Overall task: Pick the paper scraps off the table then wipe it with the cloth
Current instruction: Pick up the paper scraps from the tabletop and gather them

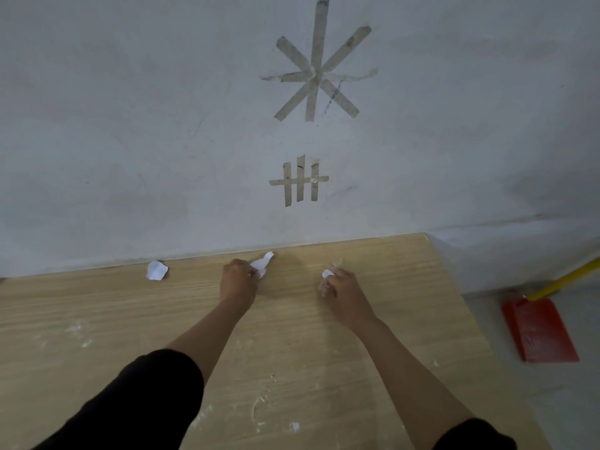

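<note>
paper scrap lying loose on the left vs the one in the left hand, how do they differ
The loose scrap lies on the table with nothing touching it, while the held scrap is pinched in the left hand. The loose scrap is squat and creased, whereas the held scrap is longer and sticks out toward the wall. Both are white and near the table's far edge.
</note>
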`<move>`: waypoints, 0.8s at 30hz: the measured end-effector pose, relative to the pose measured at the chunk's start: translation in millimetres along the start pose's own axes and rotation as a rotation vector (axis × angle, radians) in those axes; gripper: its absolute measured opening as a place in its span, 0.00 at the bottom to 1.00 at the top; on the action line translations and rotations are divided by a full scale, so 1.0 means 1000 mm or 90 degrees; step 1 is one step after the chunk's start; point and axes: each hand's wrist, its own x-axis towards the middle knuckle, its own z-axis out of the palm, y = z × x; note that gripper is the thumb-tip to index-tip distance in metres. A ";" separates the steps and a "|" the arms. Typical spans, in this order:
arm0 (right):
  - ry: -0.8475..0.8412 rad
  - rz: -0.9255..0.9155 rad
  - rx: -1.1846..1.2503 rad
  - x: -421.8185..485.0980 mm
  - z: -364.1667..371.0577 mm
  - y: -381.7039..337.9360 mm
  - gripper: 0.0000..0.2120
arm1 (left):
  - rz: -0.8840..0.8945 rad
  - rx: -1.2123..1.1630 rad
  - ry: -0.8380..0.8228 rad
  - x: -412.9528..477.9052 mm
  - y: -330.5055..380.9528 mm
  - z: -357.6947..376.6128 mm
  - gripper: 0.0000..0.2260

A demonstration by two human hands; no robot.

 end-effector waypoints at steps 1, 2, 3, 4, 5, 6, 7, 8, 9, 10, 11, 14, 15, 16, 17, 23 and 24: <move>0.005 0.000 0.001 0.000 0.004 -0.001 0.08 | 0.007 -0.004 -0.006 -0.002 0.001 -0.001 0.09; 0.019 0.002 0.000 -0.002 0.007 -0.002 0.07 | 0.009 -0.004 -0.011 -0.004 0.001 -0.002 0.09; 0.036 0.006 -0.003 -0.004 0.009 -0.005 0.07 | 0.006 -0.004 -0.018 -0.007 0.001 -0.003 0.10; 0.051 0.013 -0.001 -0.007 0.011 -0.008 0.08 | 0.006 -0.008 -0.024 -0.011 0.000 -0.003 0.10; 0.066 0.020 0.009 -0.010 0.012 -0.011 0.08 | 0.006 -0.020 -0.028 -0.015 -0.001 -0.004 0.10; 0.081 0.028 0.024 -0.013 0.013 -0.014 0.08 | 0.007 -0.042 -0.026 -0.021 -0.001 -0.004 0.10; 0.094 0.034 0.042 -0.016 0.015 -0.017 0.09 | 0.001 -0.072 -0.021 -0.026 -0.002 -0.006 0.08; 0.105 0.039 0.065 -0.019 0.015 -0.021 0.11 | -0.008 -0.107 -0.012 -0.031 -0.003 -0.008 0.06; 0.118 0.049 0.095 -0.023 0.016 -0.026 0.11 | -0.017 -0.143 -0.005 -0.036 -0.005 -0.011 0.05; 0.133 0.066 0.130 -0.026 0.016 -0.033 0.10 | -0.023 -0.177 -0.004 -0.043 -0.006 -0.015 0.05; 0.151 0.094 0.176 -0.029 0.016 -0.041 0.07 | -0.030 -0.208 -0.007 -0.048 -0.008 -0.019 0.07; 0.178 0.161 0.272 -0.041 0.016 -0.067 0.08 | -0.051 -0.255 -0.010 -0.067 -0.015 -0.036 0.12; 0.177 0.165 0.289 -0.046 0.019 -0.076 0.10 | -0.052 -0.256 -0.008 -0.073 -0.018 -0.042 0.11; 0.172 0.168 0.305 -0.051 0.022 -0.087 0.11 | -0.050 -0.253 -0.004 -0.079 -0.022 -0.050 0.09; 0.166 0.172 0.321 -0.056 0.027 -0.099 0.12 | -0.045 -0.248 -0.001 -0.086 -0.027 -0.057 0.07; 0.130 0.174 0.349 -0.100 0.072 -0.188 0.07 | -0.031 -0.242 0.026 -0.135 -0.075 -0.118 0.01; 0.119 0.169 0.353 -0.108 0.083 -0.203 0.06 | -0.029 -0.238 0.035 -0.143 -0.085 -0.129 0.02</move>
